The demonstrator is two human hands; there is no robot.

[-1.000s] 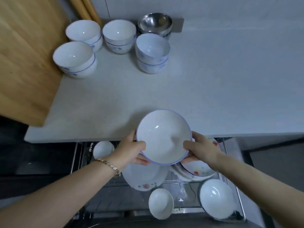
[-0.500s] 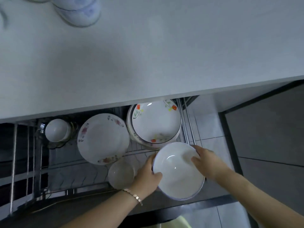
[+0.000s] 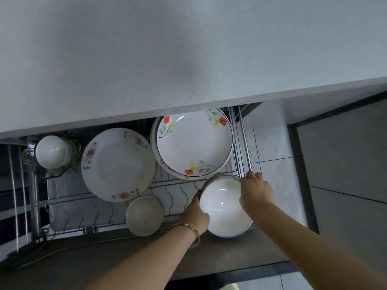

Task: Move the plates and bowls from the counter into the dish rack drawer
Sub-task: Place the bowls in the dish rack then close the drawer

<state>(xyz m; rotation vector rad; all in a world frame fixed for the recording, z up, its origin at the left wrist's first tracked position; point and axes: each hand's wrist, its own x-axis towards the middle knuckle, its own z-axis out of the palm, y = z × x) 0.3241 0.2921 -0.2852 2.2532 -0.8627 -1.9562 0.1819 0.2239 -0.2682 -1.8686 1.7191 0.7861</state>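
Note:
A white bowl with a blue rim is low in the front right corner of the open wire dish rack drawer. My left hand grips its left rim and my right hand grips its right rim. In the drawer, a stack of orange-flowered plates lies at the back right. A pink-flowered plate lies in the middle. A small cream bowl sits at the front, just left of my left hand. A white bowl sits at the back left.
The grey counter overhangs the back of the drawer; the bowls on it are out of view. Glassware stands around the back-left bowl. Wavy wire dividers fill the front left of the drawer. Tiled floor lies to the right.
Both hands carried the blue-rimmed bowl off the counter edge and down into the drawer's front right corner. The view tilted down, so the counter bowls left the frame.

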